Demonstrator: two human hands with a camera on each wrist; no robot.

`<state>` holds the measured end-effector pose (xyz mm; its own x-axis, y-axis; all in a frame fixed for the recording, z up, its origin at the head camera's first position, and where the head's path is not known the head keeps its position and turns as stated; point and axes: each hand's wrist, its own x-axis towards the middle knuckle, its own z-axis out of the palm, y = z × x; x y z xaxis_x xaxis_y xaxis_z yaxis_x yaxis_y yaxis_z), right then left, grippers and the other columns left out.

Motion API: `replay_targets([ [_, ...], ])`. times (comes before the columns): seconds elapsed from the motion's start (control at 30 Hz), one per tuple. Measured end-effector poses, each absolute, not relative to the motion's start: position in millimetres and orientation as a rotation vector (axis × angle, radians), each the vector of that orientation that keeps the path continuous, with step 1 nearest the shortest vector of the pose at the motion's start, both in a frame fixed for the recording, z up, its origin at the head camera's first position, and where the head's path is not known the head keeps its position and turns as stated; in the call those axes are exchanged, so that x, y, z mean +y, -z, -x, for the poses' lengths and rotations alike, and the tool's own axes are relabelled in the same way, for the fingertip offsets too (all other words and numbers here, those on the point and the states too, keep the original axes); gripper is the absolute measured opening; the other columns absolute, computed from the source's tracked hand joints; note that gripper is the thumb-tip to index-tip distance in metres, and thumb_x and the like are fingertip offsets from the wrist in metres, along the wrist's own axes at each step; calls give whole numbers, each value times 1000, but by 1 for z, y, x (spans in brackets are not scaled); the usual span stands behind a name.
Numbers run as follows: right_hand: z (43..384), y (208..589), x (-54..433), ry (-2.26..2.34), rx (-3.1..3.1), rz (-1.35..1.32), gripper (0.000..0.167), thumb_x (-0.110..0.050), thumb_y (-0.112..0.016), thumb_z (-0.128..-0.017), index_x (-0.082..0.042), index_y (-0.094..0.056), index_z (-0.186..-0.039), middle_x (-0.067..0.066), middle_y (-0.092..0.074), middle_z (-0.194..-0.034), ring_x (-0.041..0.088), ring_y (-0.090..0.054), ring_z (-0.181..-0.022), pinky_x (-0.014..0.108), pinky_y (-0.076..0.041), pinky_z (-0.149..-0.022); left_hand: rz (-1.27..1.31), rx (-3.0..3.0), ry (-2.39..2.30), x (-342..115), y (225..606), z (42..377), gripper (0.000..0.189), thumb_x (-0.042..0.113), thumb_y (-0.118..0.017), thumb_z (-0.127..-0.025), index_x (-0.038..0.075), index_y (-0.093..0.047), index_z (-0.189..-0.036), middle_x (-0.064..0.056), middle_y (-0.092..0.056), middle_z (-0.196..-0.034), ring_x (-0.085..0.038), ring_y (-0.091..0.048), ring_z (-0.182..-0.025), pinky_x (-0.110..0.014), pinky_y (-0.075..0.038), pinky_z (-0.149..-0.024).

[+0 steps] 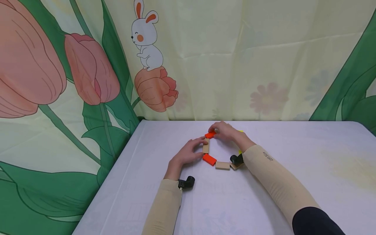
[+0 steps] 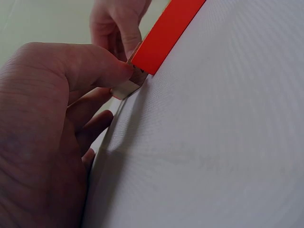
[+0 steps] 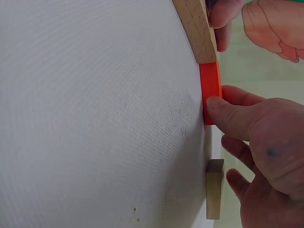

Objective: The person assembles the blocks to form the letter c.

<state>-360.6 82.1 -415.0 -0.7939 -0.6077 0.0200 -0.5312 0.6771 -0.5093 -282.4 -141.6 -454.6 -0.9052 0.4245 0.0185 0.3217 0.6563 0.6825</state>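
Observation:
My right hand (image 1: 224, 131) pinches a small red block (image 3: 210, 85) between thumb and fingers, at the far left of a ring of blocks. That block's end meets a plain wooden block (image 1: 206, 148). Beside this wooden block is my left hand (image 1: 188, 152), its fingers lightly bent and fingertips at the block's outer side. The left thumb lies close to the corner of a second red block (image 1: 209, 159), which also fills the top of the left wrist view. Under the right hand in its wrist view, another wooden block (image 3: 213, 190) lies apart from the pinched one.
Two more wooden blocks, one (image 1: 222, 165) in full sight and one (image 1: 236, 166) partly covered by the wrist camera (image 1: 236, 159), form the near side. Yellow pieces (image 1: 240, 152) show around the right wrist. Behind the white-covered table (image 1: 293, 182) hangs a printed curtain (image 1: 211, 65).

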Motion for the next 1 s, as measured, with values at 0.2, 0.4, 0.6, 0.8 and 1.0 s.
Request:
replay_targets([
  [0.2,361,415,82,749,2738,939,31,0,-66,-95,-4,-68,-125,13,-65,-124,34,-51,-124,56,-40,-106,-598,2732,-1080,-142,455,283,45,20,-67,-93,25,-60,-137,6,-38,-159,-21,-29,-148,-49,-17,-121],
  [0.4,362,417,81,730,2752,928,31,-2,-66,-95,-7,-69,-126,15,-63,-129,35,-48,-127,60,-36,-107,-599,2735,-1074,-142,455,283,46,21,-67,-92,26,-60,-137,6,-38,-159,-21,-29,-147,-49,-16,-121],
  [0.6,362,417,81,699,2780,942,30,-1,-67,-94,-8,-70,-123,17,-61,-129,36,-49,-125,60,-39,-104,-624,2731,-1085,-142,454,283,45,19,-67,-93,25,-60,-137,5,-39,-159,-22,-31,-147,-49,-17,-121],
  [0.8,361,415,81,697,2783,953,30,-1,-66,-95,-8,-71,-123,17,-60,-128,37,-49,-124,60,-40,-103,-651,2736,-1078,-142,453,283,44,19,-66,-93,23,-61,-137,4,-40,-158,-20,-32,-146,-43,-14,-122],
  [1.0,361,415,81,686,2791,961,31,1,-65,-95,-9,-71,-123,17,-60,-128,37,-48,-125,60,-40,-103,-641,2738,-1081,-142,453,283,44,19,-66,-92,24,-61,-136,4,-41,-158,-19,-33,-146,-44,-14,-122],
])
